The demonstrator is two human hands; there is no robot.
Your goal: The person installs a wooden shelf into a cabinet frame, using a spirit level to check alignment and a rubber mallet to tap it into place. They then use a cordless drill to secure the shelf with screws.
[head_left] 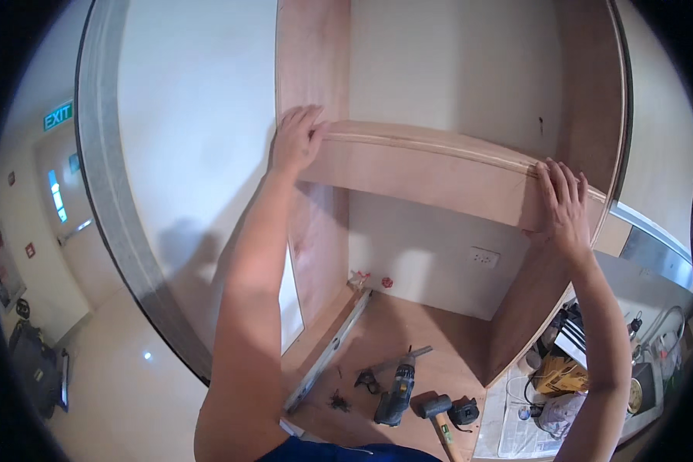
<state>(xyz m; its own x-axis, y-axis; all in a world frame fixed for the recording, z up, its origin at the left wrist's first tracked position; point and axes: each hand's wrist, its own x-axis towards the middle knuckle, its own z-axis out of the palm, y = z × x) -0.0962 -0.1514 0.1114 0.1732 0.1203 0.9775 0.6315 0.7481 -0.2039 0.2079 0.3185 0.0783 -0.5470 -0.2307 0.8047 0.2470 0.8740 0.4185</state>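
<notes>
A wooden shelf (pixel 423 168) with a deep front board spans the inside of a tall plywood cabinet. Its left end meets the left side panel (pixel 313 69), where my left hand (pixel 299 140) is closed over the shelf's corner. At the other end my right hand (pixel 564 202) grips the front board, fingers over the top edge and close to the right side panel (pixel 589 100). Both arms reach up and forward. On the cabinet floor below lie a cordless drill (pixel 397 394), a hammer (pixel 441 423) and a black tape measure (pixel 463 413).
A long metal strip (pixel 329 350) lies along the floor's left side, near a pile of screws (pixel 339 401). Red valve handles (pixel 387 282) and a wall socket (pixel 485 257) are at the back. A cluttered counter (pixel 525 431) stands right; a door (pixel 69 208) is far left.
</notes>
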